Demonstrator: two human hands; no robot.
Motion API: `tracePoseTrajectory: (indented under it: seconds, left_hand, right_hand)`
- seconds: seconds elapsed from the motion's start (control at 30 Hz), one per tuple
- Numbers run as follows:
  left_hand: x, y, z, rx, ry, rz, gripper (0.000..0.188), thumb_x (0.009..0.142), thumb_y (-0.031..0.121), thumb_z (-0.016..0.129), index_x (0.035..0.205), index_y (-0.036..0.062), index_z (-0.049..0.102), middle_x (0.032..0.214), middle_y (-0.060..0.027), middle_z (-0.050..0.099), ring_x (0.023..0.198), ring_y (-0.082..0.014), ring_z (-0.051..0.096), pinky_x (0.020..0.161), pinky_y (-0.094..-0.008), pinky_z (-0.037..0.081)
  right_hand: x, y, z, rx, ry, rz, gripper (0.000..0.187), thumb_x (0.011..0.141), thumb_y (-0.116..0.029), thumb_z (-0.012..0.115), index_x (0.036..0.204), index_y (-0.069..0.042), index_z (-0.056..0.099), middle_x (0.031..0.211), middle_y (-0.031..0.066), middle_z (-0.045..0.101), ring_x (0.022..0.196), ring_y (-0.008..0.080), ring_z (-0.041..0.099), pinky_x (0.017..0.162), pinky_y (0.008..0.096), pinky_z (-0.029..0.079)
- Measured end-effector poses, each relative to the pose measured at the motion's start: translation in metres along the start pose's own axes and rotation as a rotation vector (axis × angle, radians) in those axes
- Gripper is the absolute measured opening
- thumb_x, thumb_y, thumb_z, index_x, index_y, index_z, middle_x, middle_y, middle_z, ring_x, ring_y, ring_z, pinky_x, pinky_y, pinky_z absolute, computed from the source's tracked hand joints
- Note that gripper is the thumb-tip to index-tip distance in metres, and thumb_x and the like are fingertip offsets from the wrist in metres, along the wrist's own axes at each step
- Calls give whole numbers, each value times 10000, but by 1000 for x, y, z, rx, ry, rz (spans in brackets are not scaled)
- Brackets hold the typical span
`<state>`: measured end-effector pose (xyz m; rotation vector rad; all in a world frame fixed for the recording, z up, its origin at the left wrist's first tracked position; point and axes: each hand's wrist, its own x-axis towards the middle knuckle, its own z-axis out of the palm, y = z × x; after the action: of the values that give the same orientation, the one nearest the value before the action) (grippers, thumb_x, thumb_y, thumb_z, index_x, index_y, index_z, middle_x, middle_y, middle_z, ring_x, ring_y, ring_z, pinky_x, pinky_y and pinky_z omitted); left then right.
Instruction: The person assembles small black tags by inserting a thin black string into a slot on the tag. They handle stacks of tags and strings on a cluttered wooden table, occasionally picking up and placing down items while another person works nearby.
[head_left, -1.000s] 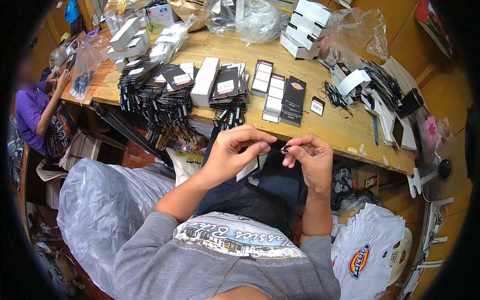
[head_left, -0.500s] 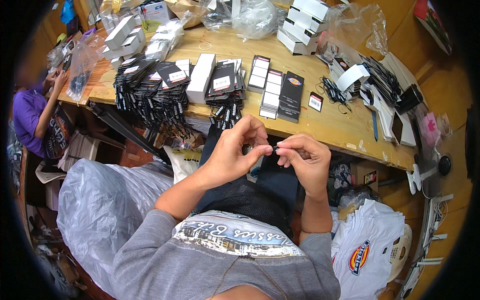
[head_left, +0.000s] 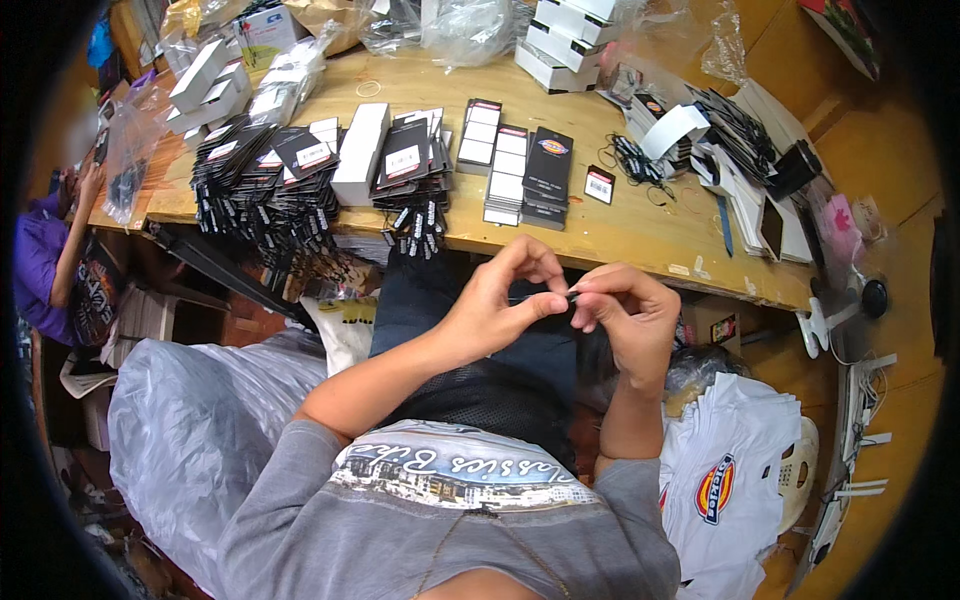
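Note:
My left hand [head_left: 490, 310] and my right hand [head_left: 632, 318] meet above my lap, just in front of the table edge. Between their fingertips is a small dark piece [head_left: 573, 296], too small to identify. The right thumb and fingers pinch it; the left thumb presses against it from the other side, index finger curled above. Past the hands on the table lie stacks of black hang tags with cords [head_left: 405, 165], a stack of white-labelled cards [head_left: 507, 175], a black card stack [head_left: 547, 175] and a single labelled card [head_left: 599, 185].
White boxes [head_left: 566, 45] are piled at the back, with clear plastic bags [head_left: 465, 35] beside them. Loose black cords [head_left: 635, 160] lie to the right. A big plastic sack [head_left: 190, 430] stands at my left, folded white shirts [head_left: 725, 470] at my right. Someone in purple [head_left: 45, 250] sits far left.
The table and its stacks have shifted left and slightly up in the picture. Both hands sit a little farther right, still fingertip to fingertip around the dark piece.

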<state>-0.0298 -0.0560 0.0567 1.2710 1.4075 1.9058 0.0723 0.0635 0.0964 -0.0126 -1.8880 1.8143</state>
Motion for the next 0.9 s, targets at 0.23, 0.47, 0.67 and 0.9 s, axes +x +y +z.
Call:
tracePoseTrajectory:
  seconds: [0.23,0.47,0.67,0.9]
  left_hand:
    - [25,-40,44,-548,-143,-254,426,722,18,581,1047,46,307,1012,-105,462,934,-140,477,773,-243,408]
    - [26,-79,58,-978,3,-707,247,744,4,545,945,19,403,801,-97,556,719,-145,563,650,-229,480]
    - [25,-101,52,-1123,-33,-773,137,792,47,490,912,-18,480,834,-79,555,772,-137,559,733,-241,471]
    - [20,-91,48,-999,37,-756,148,824,71,435,942,0,489,844,-72,558,773,-127,555,706,-239,463]
  right_hand:
    - [7,-1,-37,-86,152,132,74,745,27,518,803,59,551,714,94,576,607,126,565,513,196,441]
    - [26,29,-48,-935,243,18,79,706,30,520,776,35,556,656,87,576,517,110,542,475,218,423]
    - [29,36,-40,-1191,163,-193,52,657,47,517,706,30,516,674,157,543,607,292,542,533,320,416]
    - [31,43,-35,-1216,123,-205,35,657,2,497,692,5,493,683,158,522,647,320,519,549,355,409]
